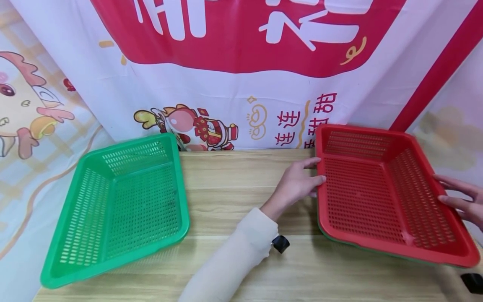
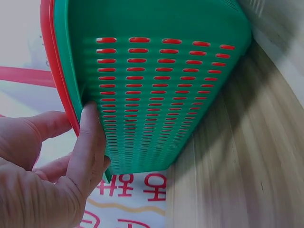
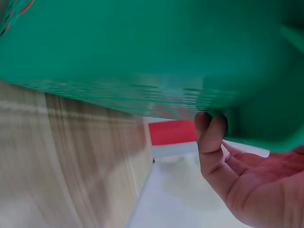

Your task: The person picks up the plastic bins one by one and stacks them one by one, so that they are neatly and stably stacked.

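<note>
A white printed cloth backdrop (image 1: 226, 84) hangs behind a pale wood-grain worktop (image 1: 234, 180). At the right side, a red rectangular plastic basket (image 1: 358, 197) sits nested in a matching green plastic basket (image 2: 166, 19). The left hand's (image 1: 296, 180) grip pinches their rims on one side; the right hand's (image 1: 466, 201) curls around the opposite rim. A separate green perforated plastic basket (image 1: 145, 205) stands at left.
</note>
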A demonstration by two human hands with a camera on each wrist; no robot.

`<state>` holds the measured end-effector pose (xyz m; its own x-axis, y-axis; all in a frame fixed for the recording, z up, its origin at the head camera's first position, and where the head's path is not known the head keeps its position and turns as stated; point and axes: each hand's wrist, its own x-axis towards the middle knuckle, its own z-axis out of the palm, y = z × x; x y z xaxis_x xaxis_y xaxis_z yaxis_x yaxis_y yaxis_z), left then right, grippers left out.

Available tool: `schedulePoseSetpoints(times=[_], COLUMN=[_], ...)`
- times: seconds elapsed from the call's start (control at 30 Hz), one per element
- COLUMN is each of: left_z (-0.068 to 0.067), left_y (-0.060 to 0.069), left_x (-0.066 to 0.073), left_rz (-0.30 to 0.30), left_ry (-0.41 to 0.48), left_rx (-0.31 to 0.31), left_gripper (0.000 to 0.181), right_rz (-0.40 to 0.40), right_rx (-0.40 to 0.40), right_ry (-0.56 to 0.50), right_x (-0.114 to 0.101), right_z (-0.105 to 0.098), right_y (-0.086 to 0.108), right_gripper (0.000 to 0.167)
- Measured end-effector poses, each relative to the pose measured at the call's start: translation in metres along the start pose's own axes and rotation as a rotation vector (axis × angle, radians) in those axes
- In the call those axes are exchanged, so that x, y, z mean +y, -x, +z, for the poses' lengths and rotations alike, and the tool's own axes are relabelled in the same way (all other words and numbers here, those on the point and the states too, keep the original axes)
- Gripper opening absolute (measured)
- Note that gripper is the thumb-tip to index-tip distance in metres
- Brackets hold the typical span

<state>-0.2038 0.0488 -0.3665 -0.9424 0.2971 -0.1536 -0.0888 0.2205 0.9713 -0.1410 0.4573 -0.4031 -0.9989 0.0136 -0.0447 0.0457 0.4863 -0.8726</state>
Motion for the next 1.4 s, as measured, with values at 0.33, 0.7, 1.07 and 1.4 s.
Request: schedulePoseSetpoints(times=[0.33,0.7,1.07,1.4], left_z=[-0.023,-0.048,-0.079,-0.097], left_y=[0.011,0.023,0.035,0.044], left_x=[-0.012,-0.024,-0.031,-0.035], left_rz=[0.023,0.010,-0.003,-0.016], left_ry=[0.038,0.057,0.065,0.074], left_rx=[0.016,0.028,0.057,0.109], left_gripper=[0.055,0.056,0.056,0.057], right_rz=[0.049,0.128,0.029,0.004], right_rx=[-0.069,-0.163,-0.210,-0.240], right_ry=[0.142,0.125,0.048,-0.008], right_x=[-0.035,-0.055,-0.071,-0.083], right_z=[0.024,0.042,0.069,0.083], right_y=[-0.005,-0.012,-0.019,-0.027], right_gripper=[0.071,0.081,0.072,0.070])
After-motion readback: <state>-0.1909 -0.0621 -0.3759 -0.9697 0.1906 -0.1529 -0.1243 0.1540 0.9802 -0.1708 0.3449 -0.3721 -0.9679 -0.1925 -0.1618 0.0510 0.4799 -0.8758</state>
